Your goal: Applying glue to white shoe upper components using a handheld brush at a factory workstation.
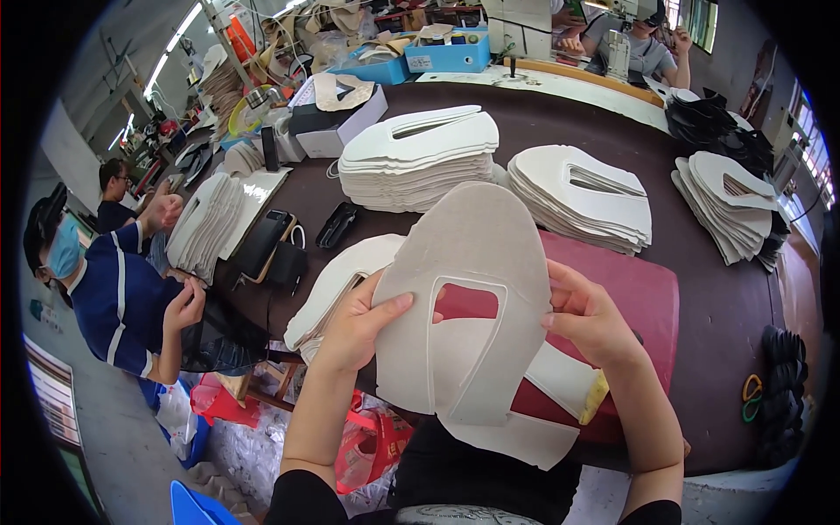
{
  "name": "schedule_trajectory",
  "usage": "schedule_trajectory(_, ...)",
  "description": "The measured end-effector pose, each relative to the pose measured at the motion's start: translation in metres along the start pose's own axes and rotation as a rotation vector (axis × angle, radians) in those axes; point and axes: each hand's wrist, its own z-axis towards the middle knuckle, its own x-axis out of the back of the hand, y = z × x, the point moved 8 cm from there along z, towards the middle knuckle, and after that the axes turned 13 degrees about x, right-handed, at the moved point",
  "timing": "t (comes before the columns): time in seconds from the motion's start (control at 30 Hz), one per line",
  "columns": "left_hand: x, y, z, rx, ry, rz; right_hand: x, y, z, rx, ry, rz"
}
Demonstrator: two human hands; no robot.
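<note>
Off-white shoe-upper panel (465, 234): left hand (354, 328) and right hand (597, 317) pinch opposite edges between thumb and fingers, presumably to hold it flat.

1. The sheet (464, 236) is flat and pale grey-beige, with a rounded end and a long cut-out edged in white.
2. It is raised, rounded end uppermost, partly over the red mat (647, 306).
3. The left hand (354, 328) and right hand (591, 319) hold its opposite edges.
</note>
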Motion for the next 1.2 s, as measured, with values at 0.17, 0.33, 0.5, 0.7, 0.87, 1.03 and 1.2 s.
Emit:
schedule_trajectory(0.17, 0.006, -0.007, 0.001, 0.022, 0.001, -0.020, 0.000, 0.010, 0.002, -0.011, 0.015, 0.020)
schedule_trajectory(0.33, 0.012, -0.014, 0.003, 0.018, 0.000, -0.027, 0.001, 0.017, 0.003, -0.050, 0.008, 0.001)
schedule_trajectory(0.5, 0.015, -0.022, 0.009, 0.024, -0.015, -0.056, 0.002, 0.020, 0.002, -0.065, 0.017, 0.028)
schedule_trajectory(0.7, 0.012, -0.028, 0.013, 0.056, -0.038, -0.074, 0.005, 0.022, 0.001, -0.077, 0.009, 0.026)
schedule_trajectory(0.87, 0.012, -0.025, 0.015, 0.069, -0.076, -0.169, 0.005, 0.024, 0.003, -0.114, 0.044, 0.000)
schedule_trajectory(1.03, 0.094, 0.028, -0.026, -0.117, 0.173, -0.090, 0.005, -0.022, -0.011, -0.129, 0.246, -0.206)
schedule_trajectory(1.2, 0.231, 0.144, -0.082, -0.305, 0.553, 0.108, 0.019, -0.079, -0.055, 0.014, 0.453, -0.429)
